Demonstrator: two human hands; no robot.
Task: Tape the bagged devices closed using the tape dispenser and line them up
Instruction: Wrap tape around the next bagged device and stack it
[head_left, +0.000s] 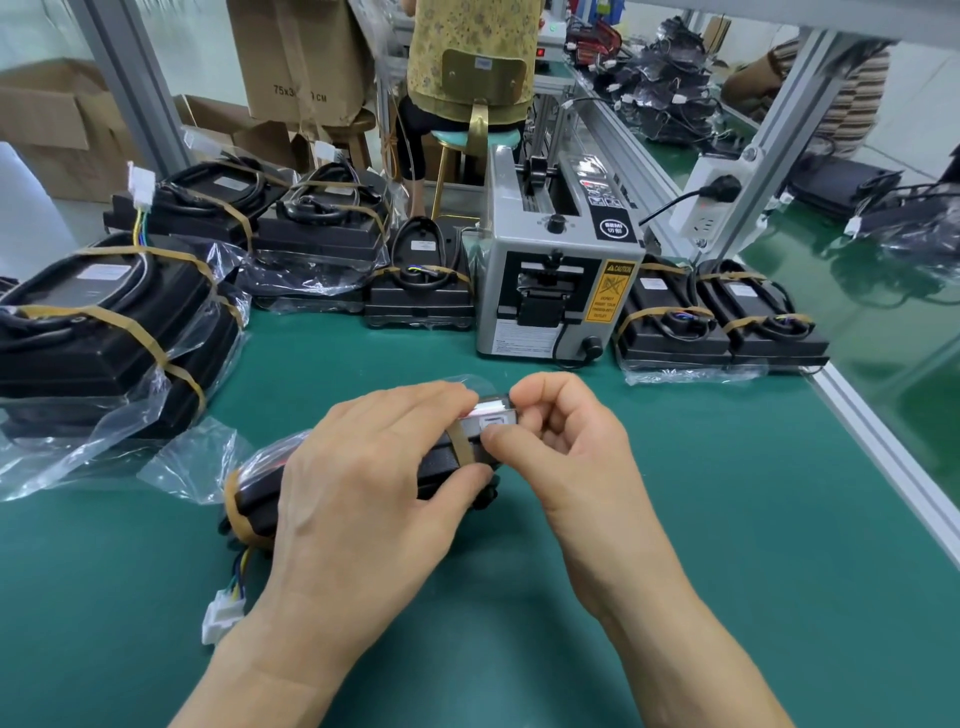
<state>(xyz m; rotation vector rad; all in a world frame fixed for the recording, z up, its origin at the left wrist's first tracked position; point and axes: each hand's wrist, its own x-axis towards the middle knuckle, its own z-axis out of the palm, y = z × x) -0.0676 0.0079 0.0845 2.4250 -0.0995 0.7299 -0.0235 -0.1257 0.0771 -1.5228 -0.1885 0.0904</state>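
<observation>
Nearest, on the green mat (519, 597): left hand (363, 467) spread flat over a bagged device (441, 462), fingers straight, pressing it down; right hand (550, 441) with thumb and curled fingers pinching the bag's folded end against a brown tape strip (460, 441). White connector (221, 616) on coloured wires trailing out at the near-left end. Judged mid-step: one strip on, bag end being smoothed or closed, not yet set in line.

Further left: stack of bagged devices (104, 332), brown bands across, loose plastic spilling toward the mat. Behind, more banded units (322, 228) and one smaller unit (421, 296), roughly in a row.

Centre back: grey tape dispenser (556, 280), cutter mouth facing forward; whether a cut strip waits there, impossible to tell.

Right of the dispenser: two taped units (722, 322) side by side, neatly lined up.

Judgement: well along, several taped, current one unfinished, left-hand pile's alignment probably remaining
</observation>
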